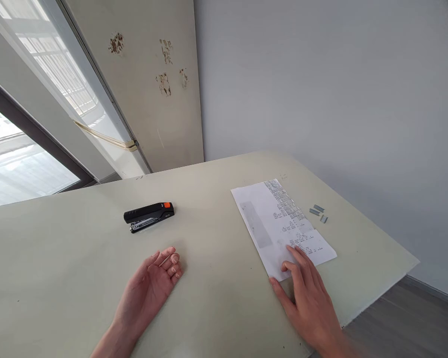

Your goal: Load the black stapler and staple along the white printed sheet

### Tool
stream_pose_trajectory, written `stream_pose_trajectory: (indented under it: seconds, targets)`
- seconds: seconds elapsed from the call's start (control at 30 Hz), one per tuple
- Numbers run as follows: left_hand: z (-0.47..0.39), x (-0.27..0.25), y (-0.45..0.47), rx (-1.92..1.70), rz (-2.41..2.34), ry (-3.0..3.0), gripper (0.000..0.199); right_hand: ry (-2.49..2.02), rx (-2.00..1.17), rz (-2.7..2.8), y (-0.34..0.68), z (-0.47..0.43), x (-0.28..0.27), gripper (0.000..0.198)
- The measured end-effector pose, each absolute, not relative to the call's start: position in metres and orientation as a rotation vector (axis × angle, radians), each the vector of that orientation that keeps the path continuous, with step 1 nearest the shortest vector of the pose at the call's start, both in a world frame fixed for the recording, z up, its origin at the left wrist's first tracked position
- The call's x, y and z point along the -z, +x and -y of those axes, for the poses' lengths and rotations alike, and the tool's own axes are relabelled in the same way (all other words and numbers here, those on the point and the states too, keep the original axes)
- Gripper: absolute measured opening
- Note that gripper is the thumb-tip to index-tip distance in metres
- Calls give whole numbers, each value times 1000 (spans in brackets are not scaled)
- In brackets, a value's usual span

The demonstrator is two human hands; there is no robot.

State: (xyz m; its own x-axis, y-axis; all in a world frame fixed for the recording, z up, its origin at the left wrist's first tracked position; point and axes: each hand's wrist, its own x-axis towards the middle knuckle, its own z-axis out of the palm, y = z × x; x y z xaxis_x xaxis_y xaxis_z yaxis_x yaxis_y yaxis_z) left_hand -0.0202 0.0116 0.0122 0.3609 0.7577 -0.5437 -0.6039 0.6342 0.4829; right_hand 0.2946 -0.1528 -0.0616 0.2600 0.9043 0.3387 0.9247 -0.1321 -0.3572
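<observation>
My left hand rests palm up on the table, its fingers loosely curled and apart, with nothing in it. Beyond its fingertips lies a black stapler with an orange button. On the right, a sheet of white paper lies flat, with printed text and a grey rectangle; rows of staples seem to run along its far right edge. My right hand touches the near end of that paper with its fingertips, fingers spread and bent. Several short staple strips sit just right of the paper.
The pale table runs up to a grey wall at the back right. A fridge with rusty patches stands behind the table, beside a window. The table's right corner juts out over a dark floor.
</observation>
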Motion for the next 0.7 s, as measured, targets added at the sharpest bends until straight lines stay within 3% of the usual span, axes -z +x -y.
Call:
stream_pose_trajectory:
  seconds: [0.7]
  targets:
    - [-14, -15, -18, -902, -858, 197, 16, -2012, -36, 1609, 297, 151, 54, 18]
